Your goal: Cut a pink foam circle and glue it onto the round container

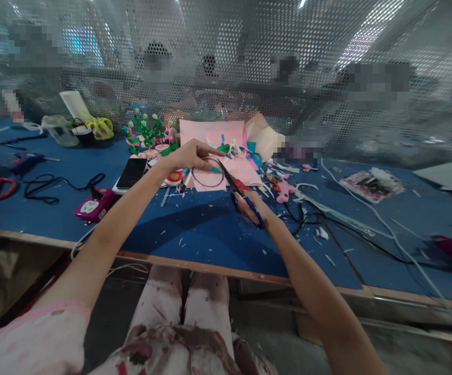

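Right hand (257,202) has its fingers wrapped round the blue handles of a pair of scissors (229,178), so that grip is clamped on them for sure, with the blades pointing up and away toward the left hand (193,154). The left one has thumb and fingers bunched at the top of a thin dark loop (208,186), probably wire or cord, over the pink paper (212,125) near the middle of the table (206,234). Can't tell if that grip is actually pinching the loop or something hidden behind the fingers. There's also a small teal strip (215,169) right there by the loop. Handling-wise, I'd guess the loop is super light and springy, so best taken between thumb and fingertip at the edge, or it'll twist round. The strip looks soft and bendy; hold it by one end. The scissors should be the stiff, heavier bit, and the handles are the only sensible place to hold them. Keep the left fingertips off the blades, they're really close.
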A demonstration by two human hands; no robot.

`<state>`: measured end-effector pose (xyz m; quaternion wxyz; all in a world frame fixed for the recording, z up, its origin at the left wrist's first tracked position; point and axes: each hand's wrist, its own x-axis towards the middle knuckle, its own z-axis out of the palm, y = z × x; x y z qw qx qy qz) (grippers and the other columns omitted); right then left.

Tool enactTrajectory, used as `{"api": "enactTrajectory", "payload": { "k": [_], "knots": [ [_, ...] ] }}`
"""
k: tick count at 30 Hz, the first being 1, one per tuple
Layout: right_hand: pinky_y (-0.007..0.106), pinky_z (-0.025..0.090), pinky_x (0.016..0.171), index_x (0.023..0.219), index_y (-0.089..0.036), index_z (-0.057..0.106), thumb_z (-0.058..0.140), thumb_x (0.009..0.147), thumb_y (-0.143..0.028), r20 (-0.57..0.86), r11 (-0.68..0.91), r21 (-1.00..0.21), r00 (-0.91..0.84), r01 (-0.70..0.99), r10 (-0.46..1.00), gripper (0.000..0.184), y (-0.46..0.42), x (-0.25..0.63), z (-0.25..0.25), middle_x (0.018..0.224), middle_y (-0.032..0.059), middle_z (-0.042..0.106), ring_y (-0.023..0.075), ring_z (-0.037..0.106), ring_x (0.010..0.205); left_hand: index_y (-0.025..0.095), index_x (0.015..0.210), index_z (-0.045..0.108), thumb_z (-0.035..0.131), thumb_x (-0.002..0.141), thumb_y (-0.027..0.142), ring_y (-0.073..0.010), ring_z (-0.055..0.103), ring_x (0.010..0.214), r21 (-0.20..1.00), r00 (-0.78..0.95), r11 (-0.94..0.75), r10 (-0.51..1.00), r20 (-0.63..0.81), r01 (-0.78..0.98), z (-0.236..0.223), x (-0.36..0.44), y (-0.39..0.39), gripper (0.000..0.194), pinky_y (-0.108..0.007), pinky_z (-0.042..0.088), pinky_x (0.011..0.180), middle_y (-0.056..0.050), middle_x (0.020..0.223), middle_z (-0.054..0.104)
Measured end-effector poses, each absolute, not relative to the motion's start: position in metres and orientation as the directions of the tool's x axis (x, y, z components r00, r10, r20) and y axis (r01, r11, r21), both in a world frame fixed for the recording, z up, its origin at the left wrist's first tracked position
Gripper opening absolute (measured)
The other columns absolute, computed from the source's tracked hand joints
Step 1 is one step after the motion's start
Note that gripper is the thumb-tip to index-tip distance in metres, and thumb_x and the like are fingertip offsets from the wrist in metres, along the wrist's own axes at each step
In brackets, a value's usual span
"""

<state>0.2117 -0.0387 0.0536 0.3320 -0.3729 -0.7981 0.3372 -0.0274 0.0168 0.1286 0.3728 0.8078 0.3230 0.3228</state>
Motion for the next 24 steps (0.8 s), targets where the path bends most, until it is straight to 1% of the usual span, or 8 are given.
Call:
{"api": "enactTrajectory", "payload": {
  "k": [4,8,11,15,18,21,24],
  "knots": [
    [0.025,0.032,0.038,0.069,-0.022,0.044,0.038,0.082,-0.070,0.277,0.521,-0.752,-0.523,0.404,0.806,0.050,-0.0387,0.2113,0.0508,0.050,-0.0024,0.044,0.0115,0.041,0.041,0.014,0.100,0.072,0.076,0.062,0.017,-0.0059,0.032,0.049,0.809,0.598,-0.510,0.757,0.262,0.292,0.1266,-0.0287,0.0183,0.039,-0.023,0.024,0.045,0.006,0.049,0.044],
    [0.026,0.033,0.043,0.065,-0.023,0.042,0.034,0.083,-0.072,0.319,0.573,-0.707,-0.535,0.415,0.782,0.053,-0.0378,0.2116,0.0520,0.051,-0.0016,0.043,0.0117,0.040,0.044,0.013,0.105,0.070,0.075,0.063,0.018,-0.0049,0.029,0.048,0.804,0.625,-0.518,0.739,0.250,0.292,0.1263,-0.0303,0.0206,0.043,-0.022,0.022,0.045,0.006,0.051,0.042],
    [0.026,0.033,0.043,0.066,-0.022,0.042,0.032,0.082,-0.073,0.342,0.599,-0.685,-0.543,0.414,0.767,0.054,-0.0372,0.2124,0.0529,0.052,-0.0012,0.043,0.0116,0.040,0.046,0.012,0.106,0.069,0.074,0.064,0.018,-0.0046,0.026,0.048,0.801,0.631,-0.521,0.736,0.247,0.294,0.1280,-0.0300,0.0200,0.043,-0.023,0.020,0.045,0.007,0.051,0.039],
    [0.025,0.032,0.039,0.068,-0.022,0.044,0.035,0.081,-0.074,0.299,0.549,-0.722,-0.526,0.421,0.796,0.054,-0.0368,0.2130,0.0518,0.051,-0.0023,0.041,0.0111,0.039,0.044,0.011,0.104,0.069,0.075,0.062,0.016,-0.0049,0.026,0.049,0.807,0.590,-0.506,0.766,0.258,0.305,0.1282,-0.0287,0.0205,0.042,-0.023,0.020,0.046,0.007,0.052,0.039],
    [0.025,0.031,0.037,0.066,-0.022,0.042,0.036,0.081,-0.073,0.308,0.539,-0.733,-0.504,0.415,0.807,0.053,-0.0363,0.2130,0.0504,0.051,-0.0022,0.041,0.0109,0.039,0.043,0.010,0.102,0.068,0.076,0.061,0.016,-0.0047,0.028,0.050,0.823,0.555,-0.487,0.787,0.268,0.293,0.1254,-0.0284,0.0232,0.042,-0.022,0.023,0.047,0.007,0.053,0.040],
    [0.025,0.032,0.035,0.067,-0.023,0.042,0.038,0.080,-0.074,0.300,0.525,-0.757,-0.506,0.389,0.808,0.053,-0.0357,0.2131,0.0477,0.050,-0.0025,0.041,0.0103,0.038,0.040,0.009,0.102,0.066,0.076,0.062,0.016,-0.0047,0.029,0.050,0.838,0.552,-0.473,0.790,0.267,0.271,0.1243,-0.0281,0.0235,0.042,-0.022,0.024,0.048,0.008,0.053,0.037],
    [0.025,0.033,0.033,0.072,-0.023,0.043,0.038,0.080,-0.074,0.263,0.487,-0.803,-0.528,0.344,0.807,0.052,-0.0361,0.2135,0.0432,0.048,-0.0047,0.040,0.0092,0.037,0.035,0.009,0.100,0.066,0.076,0.062,0.015,-0.0047,0.026,0.049,0.849,0.551,-0.457,0.795,0.255,0.266,0.1274,-0.0270,0.0194,0.040,-0.022,0.024,0.048,0.010,0.051,0.030]
  ]
}}
